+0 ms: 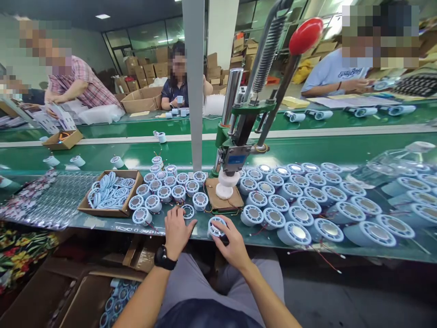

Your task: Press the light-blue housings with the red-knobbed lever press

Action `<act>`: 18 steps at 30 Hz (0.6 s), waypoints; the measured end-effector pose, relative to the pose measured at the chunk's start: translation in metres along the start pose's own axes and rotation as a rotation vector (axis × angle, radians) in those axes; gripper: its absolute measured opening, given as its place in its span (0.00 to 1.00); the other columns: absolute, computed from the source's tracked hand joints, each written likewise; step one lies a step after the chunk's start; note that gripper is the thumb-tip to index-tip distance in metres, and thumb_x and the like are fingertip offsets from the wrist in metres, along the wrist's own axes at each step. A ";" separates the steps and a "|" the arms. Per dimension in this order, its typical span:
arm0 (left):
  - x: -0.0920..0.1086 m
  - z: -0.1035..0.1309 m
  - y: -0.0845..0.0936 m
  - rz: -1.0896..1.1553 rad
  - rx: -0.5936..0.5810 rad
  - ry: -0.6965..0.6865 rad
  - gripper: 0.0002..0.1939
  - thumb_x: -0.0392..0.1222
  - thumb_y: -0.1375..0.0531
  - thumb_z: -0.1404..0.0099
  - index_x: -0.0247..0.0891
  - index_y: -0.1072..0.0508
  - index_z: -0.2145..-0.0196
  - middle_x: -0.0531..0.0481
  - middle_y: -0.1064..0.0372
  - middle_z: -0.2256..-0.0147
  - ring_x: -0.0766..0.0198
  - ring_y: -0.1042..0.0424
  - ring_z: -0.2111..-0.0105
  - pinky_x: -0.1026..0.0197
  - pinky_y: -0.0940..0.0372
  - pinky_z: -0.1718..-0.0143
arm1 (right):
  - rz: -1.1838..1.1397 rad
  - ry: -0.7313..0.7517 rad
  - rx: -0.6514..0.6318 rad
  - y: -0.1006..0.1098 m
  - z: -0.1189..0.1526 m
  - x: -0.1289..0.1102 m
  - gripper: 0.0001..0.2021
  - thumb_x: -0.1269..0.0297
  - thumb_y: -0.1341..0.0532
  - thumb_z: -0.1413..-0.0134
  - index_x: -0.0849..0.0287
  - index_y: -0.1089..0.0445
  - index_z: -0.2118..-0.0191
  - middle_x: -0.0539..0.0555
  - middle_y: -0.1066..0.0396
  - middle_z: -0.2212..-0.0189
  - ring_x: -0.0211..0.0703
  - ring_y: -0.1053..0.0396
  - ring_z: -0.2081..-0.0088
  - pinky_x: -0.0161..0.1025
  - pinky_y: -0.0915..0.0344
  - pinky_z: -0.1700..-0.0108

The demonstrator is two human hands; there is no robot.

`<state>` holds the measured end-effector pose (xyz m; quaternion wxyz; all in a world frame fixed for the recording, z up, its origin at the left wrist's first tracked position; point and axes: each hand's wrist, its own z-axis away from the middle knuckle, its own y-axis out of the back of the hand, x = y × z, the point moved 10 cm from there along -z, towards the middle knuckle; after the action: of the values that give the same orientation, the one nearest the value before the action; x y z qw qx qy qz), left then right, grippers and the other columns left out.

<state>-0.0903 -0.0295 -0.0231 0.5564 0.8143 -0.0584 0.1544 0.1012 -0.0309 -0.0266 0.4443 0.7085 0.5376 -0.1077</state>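
Observation:
My right hand [232, 242] is closed around a light-blue cylindrical housing [216, 225] at the table's front edge, its slotted rim and silvery round centre facing up. To its left, my left hand [178, 232] rests on the green tabletop with the thumb spread from the fingers. Its fingertips lie beside a light-blue slotted ring [187, 211], dark in the middle; whether they touch it I cannot tell. Straight ahead stands a green hand press [237, 155] with a red lever knob [305, 35]. A white round pad [224, 190] sits on its brown base plate [213, 202].
Several similar housings [164, 193] with thin wires stand left of the press; more housings [300, 214] crowd the right. A cardboard box [138, 182] holds light-blue rings. A clear plastic bottle [392, 159] lies at right. A grey post [194, 82] rises ahead; co-workers sit or stand beyond.

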 end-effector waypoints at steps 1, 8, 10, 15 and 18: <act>0.001 -0.002 -0.001 -0.005 -0.005 0.005 0.13 0.44 0.36 0.38 0.38 0.35 0.60 0.42 0.32 0.57 0.47 0.34 0.55 0.48 0.36 0.56 | -0.001 -0.004 -0.003 0.000 0.000 0.001 0.17 0.68 0.42 0.41 0.55 0.30 0.47 0.60 0.35 0.47 0.44 0.31 0.47 0.41 0.29 0.47; -0.003 0.000 -0.001 0.111 -0.027 -0.066 0.16 0.39 0.37 0.39 0.38 0.35 0.55 0.42 0.31 0.51 0.46 0.36 0.48 0.45 0.38 0.50 | -0.017 -0.007 0.016 0.001 0.002 0.002 0.18 0.68 0.41 0.42 0.56 0.31 0.46 0.60 0.33 0.47 0.46 0.31 0.47 0.43 0.30 0.46; -0.008 0.002 0.002 0.192 -0.005 -0.014 0.15 0.40 0.37 0.39 0.39 0.34 0.56 0.42 0.30 0.54 0.46 0.34 0.50 0.44 0.37 0.50 | -0.033 -0.009 0.042 0.000 0.002 -0.001 0.24 0.67 0.40 0.43 0.56 0.36 0.41 0.60 0.32 0.47 0.46 0.32 0.46 0.45 0.31 0.44; 0.009 0.013 0.018 0.522 -0.008 -0.005 0.21 0.42 0.38 0.38 0.40 0.36 0.48 0.43 0.30 0.52 0.54 0.28 0.54 0.50 0.33 0.50 | -0.092 -0.059 0.034 -0.019 0.001 -0.010 0.33 0.67 0.39 0.44 0.59 0.47 0.34 0.61 0.32 0.47 0.46 0.32 0.45 0.44 0.31 0.43; 0.039 0.020 0.024 0.484 -0.070 -0.137 0.24 0.39 0.37 0.40 0.40 0.36 0.46 0.42 0.30 0.51 0.52 0.29 0.51 0.49 0.33 0.48 | -0.092 -0.079 0.047 -0.029 0.000 -0.008 0.35 0.70 0.41 0.45 0.60 0.50 0.32 0.61 0.32 0.47 0.47 0.31 0.45 0.44 0.31 0.43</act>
<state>-0.0560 -0.0539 0.0037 0.5260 0.7653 -0.2946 0.2255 0.0734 -0.0357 -0.0364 0.4428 0.6887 0.5488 -0.1685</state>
